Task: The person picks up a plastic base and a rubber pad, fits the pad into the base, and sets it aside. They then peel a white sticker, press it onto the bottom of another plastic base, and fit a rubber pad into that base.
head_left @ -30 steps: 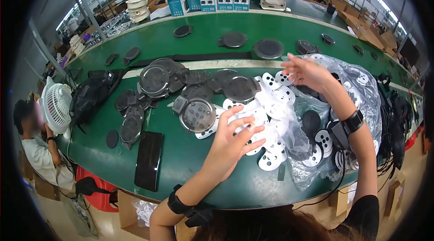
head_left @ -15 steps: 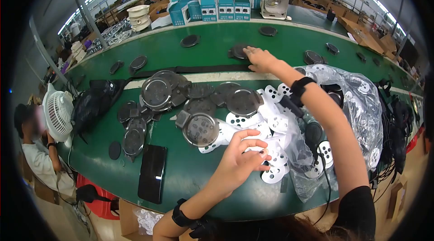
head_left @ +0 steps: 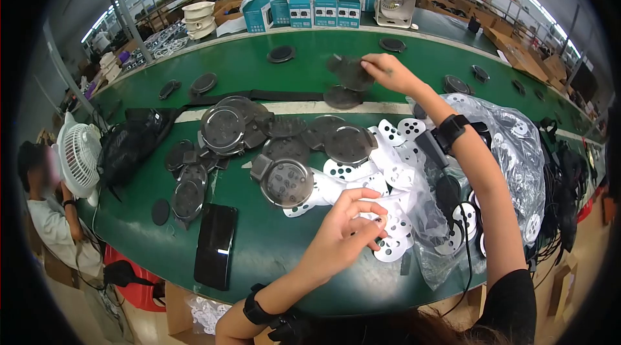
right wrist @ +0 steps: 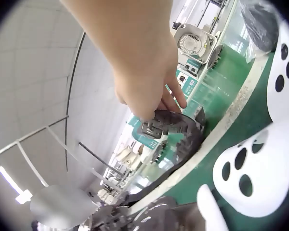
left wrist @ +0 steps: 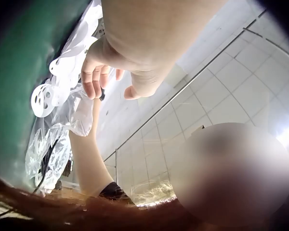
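Observation:
Over the green belt, my right hand (head_left: 393, 75) pinches the edge of a dark, smoky round plastic housing (head_left: 353, 75), raised and tilted. Just below it lies another round housing (head_left: 343, 97) at the belt's near edge. In the right wrist view, thumb and fingers grip the rim of the housing (right wrist: 185, 137), whose far side shows a clip-like bracket. My left hand (head_left: 339, 235) hovers over the near table with loosely bent fingers, beside the white sheets with holes (head_left: 393, 248). In the left wrist view its thumb and fingers stand apart, with nothing visibly held.
Stacked dark housings (head_left: 223, 128) cover the table's left middle. A phone (head_left: 215, 246) lies at the front left. The clear plastic bag (head_left: 511, 151) with white pieces fills the right. More housings (head_left: 281, 54) sit along the belt. Blue boxes (head_left: 299, 10) and a fan (head_left: 81, 154) stand further off.
My right hand reached across from above the bag to the belt, took hold of a housing and lifted it. My left hand stayed near the white sheets, its fingers bending more.

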